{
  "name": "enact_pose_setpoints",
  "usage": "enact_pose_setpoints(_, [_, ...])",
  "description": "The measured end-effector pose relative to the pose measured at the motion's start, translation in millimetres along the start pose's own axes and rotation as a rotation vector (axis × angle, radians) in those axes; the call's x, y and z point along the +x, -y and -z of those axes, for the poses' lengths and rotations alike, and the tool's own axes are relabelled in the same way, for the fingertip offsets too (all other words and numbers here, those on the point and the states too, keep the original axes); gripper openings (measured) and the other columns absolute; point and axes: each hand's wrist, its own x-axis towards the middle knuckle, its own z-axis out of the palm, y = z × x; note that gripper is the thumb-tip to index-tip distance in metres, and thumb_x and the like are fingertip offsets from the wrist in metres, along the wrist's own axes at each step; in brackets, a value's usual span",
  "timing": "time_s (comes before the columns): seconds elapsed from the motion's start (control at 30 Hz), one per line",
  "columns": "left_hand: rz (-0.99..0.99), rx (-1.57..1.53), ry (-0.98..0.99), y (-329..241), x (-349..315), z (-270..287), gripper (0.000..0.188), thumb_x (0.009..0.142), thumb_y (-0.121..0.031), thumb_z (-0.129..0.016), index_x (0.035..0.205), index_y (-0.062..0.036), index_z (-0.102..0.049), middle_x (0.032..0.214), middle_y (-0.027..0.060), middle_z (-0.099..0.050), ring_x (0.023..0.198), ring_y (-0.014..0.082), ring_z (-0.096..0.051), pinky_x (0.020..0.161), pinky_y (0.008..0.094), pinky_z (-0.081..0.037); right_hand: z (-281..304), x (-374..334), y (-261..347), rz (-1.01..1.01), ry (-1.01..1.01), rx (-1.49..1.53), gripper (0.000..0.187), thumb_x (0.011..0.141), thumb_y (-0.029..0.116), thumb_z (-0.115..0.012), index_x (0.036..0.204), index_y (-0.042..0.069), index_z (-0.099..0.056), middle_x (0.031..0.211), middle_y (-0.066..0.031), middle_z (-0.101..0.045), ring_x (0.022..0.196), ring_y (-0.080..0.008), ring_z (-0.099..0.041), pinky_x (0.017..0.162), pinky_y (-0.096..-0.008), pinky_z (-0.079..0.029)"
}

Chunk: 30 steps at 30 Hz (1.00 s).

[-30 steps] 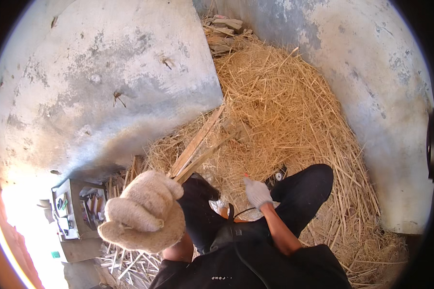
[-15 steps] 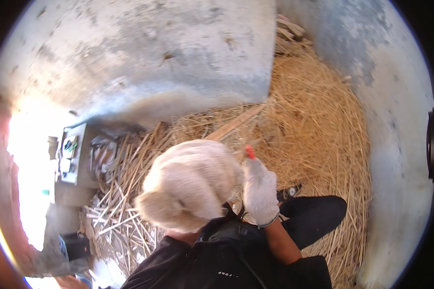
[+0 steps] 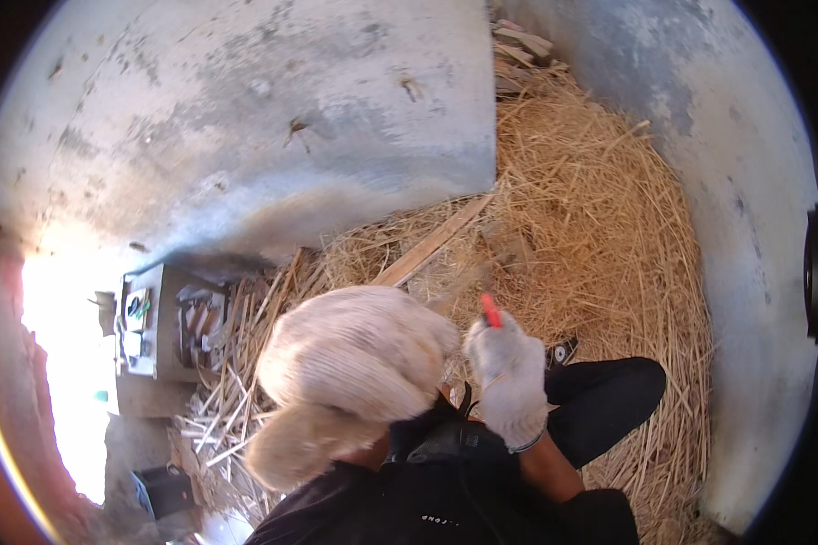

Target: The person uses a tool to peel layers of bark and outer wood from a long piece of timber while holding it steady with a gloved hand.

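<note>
My left hand (image 3: 359, 350), in a whitish knit glove, is raised close in front of me with its fingers curled closed. Its brownish end (image 3: 304, 443) is blurred. A faint, smeared thin strip (image 3: 463, 285) shows just past this glove; whether the glove holds it is unclear. Just to the right, my right hand (image 3: 509, 377), also gloved, is closed around a small red-ended thing (image 3: 491, 311). Only that red end sticks out above the fist, so its kind cannot be made out. The two gloves are close together, with a narrow gap between them.
Straw and wood shavings (image 3: 600, 200) cover the floor, with a flat wooden board (image 3: 436, 238) lying across them. Thin sticks (image 3: 245, 336) are heaped at left, near a grey cabinet (image 3: 168, 318) and a black bin (image 3: 165, 490). Walls (image 3: 245, 109) close in; my bent knee (image 3: 609, 391) is at right.
The view has shifted slightly. The left glove sits lower, its brownish end swung downward. The right fist, still with the red-ended thing, is a little lower and farther right.
</note>
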Motion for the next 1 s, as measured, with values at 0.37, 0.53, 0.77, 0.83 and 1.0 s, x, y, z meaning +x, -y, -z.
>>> enact_pose_setpoints(0.37, [0.076,-0.063,0.014,-14,-2,4,0.069,0.107,-0.055,-0.017,0.063,-0.0121,-0.048,0.05,0.0058,-0.049,0.04,0.0234,-0.047,0.049,0.0422,-0.049,12,30,-105,0.087,-0.112,-0.744,0.043,0.102,0.042,-0.052,0.092,0.002,-0.063,0.067,-0.0226,-0.062,0.067,-0.0434,-0.065,0.058,-0.0485,-0.049])
enact_pose_setpoints(0.53, [0.0,-0.014,-0.057,-9,-9,1,0.065,0.108,-0.052,-0.018,0.064,-0.0142,-0.048,0.05,0.0045,-0.046,0.043,0.0223,-0.048,0.045,0.0395,-0.049,24,44,-110,-0.163,-0.222,-0.604,0.041,0.104,0.036,-0.051,0.089,0.0,-0.063,0.071,-0.0208,-0.06,0.072,-0.0335,-0.064,0.063,-0.0406,-0.046])
enact_pose_setpoints(0.77, [0.057,0.075,-0.012,-12,-8,-10,0.059,0.108,-0.047,-0.026,0.065,-0.0137,-0.048,0.051,0.0045,-0.051,0.04,0.0207,-0.05,0.043,0.0381,-0.05,5,17,-14,0.105,0.072,-0.347,0.043,0.102,0.042,-0.054,0.09,0.001,-0.062,0.063,-0.024,-0.059,0.063,-0.0434,-0.062,0.055,-0.0499,-0.044])
enact_pose_setpoints(0.83, [0.061,0.051,0.012,-11,-8,-9,0.058,0.108,-0.045,-0.026,0.065,-0.0132,-0.048,0.051,0.0042,-0.052,0.038,0.0195,-0.05,0.039,0.0365,-0.049,0,16,-16,0.041,0.167,-0.356,0.041,0.102,0.041,-0.054,0.091,0.001,-0.062,0.065,-0.0239,-0.06,0.065,-0.0428,-0.063,0.056,-0.0506,-0.045])
enact_pose_setpoints(1.0, [0.053,-0.027,0.11,-10,0,-1,0.059,0.107,-0.044,-0.026,0.065,-0.0118,-0.051,0.051,0.0049,-0.055,0.036,0.0184,-0.054,0.036,0.0332,-0.051,88,51,-200,-0.123,0.144,-1.067,0.038,0.107,0.033,-0.037,0.102,0.002,-0.058,0.077,-0.0223,-0.064,0.079,-0.0445,-0.063,0.068,-0.0504,-0.048])
